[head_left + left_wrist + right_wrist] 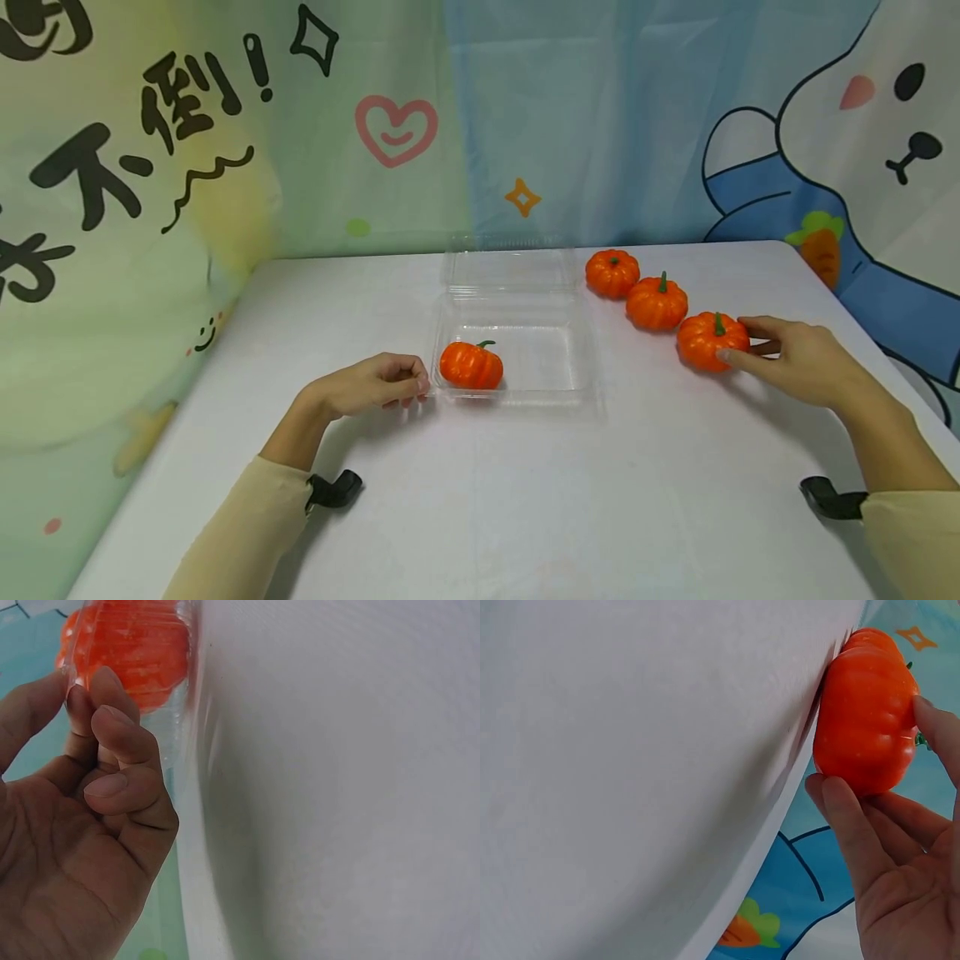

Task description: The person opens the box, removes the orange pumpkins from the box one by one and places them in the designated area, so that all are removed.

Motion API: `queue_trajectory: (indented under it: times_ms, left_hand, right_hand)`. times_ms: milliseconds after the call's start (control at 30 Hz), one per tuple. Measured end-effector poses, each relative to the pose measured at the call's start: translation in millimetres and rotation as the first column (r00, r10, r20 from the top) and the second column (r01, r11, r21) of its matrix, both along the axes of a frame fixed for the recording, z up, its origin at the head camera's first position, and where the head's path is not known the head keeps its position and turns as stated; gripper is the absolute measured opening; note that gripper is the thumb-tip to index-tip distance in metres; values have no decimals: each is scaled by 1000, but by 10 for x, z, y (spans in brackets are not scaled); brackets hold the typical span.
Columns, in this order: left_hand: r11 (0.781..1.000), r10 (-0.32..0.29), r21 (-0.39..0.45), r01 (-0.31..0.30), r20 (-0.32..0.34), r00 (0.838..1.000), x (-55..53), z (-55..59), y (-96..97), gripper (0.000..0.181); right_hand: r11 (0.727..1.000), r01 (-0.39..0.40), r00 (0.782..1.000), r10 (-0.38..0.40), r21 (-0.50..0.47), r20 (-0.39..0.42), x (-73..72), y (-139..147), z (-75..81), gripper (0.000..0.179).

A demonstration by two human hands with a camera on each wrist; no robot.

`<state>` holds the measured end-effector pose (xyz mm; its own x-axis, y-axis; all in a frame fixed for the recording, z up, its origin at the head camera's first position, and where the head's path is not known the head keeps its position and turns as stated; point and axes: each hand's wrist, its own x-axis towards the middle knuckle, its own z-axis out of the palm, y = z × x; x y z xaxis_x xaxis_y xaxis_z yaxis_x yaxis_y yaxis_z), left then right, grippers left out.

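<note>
A clear plastic clamshell box [536, 392] lies with its lid [510, 268] folded back. Inside its left part sits a small orange pumpkin [471, 367] with a green stem. My left hand [375, 385] pinches the box's left front edge between thumb and fingertips, and in the left wrist view the other fingers [124, 787] are curled. On the right, my right hand [806, 362] holds another small pumpkin [711, 340] by its right side. The right wrist view has the thumb on one side of this pumpkin [866, 720] and fingers on the other.
Two more pumpkins stand in a slanting row behind the held one: a middle one [657, 303] and a far one [612, 273] beside the box lid. A white cloth covers the table [525, 517]. A printed curtain [585, 108] hangs behind its far edge.
</note>
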<state>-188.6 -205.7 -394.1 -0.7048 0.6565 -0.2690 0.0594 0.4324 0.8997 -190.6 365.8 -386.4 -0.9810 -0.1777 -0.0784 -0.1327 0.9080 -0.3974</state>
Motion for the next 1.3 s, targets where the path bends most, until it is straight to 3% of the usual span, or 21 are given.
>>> queue_trajectory:
  times_ms: [433, 733, 967, 1100, 1300]
  left_hand:
    - [1000, 4, 6, -4, 5, 1000, 20, -7, -13, 19]
    - [1000, 6, 5, -6, -13, 1000, 23, 3, -19, 18]
    - [1000, 8, 10, -8, -9, 1000, 29, 11, -1, 18]
    - [1000, 10, 5, -10, -10, 1000, 28, 6, 1, 18]
    - [1000, 8, 1, -8, -12, 1000, 23, 8, 8, 17]
  right_hand:
    - [1000, 6, 998, -5, -9, 58, -22, -30, -4, 89]
    - [991, 34, 988, -52, -129, -142, -48, -170, 84, 79]
    - [969, -67, 943, -16, -236, -334, -67, -303, 79, 61]
    - [961, -94, 926, -11, -260, -376, -93, -396, 93, 56]
    - [964, -129, 926, 34, -232, -375, -164, -538, 195, 53]
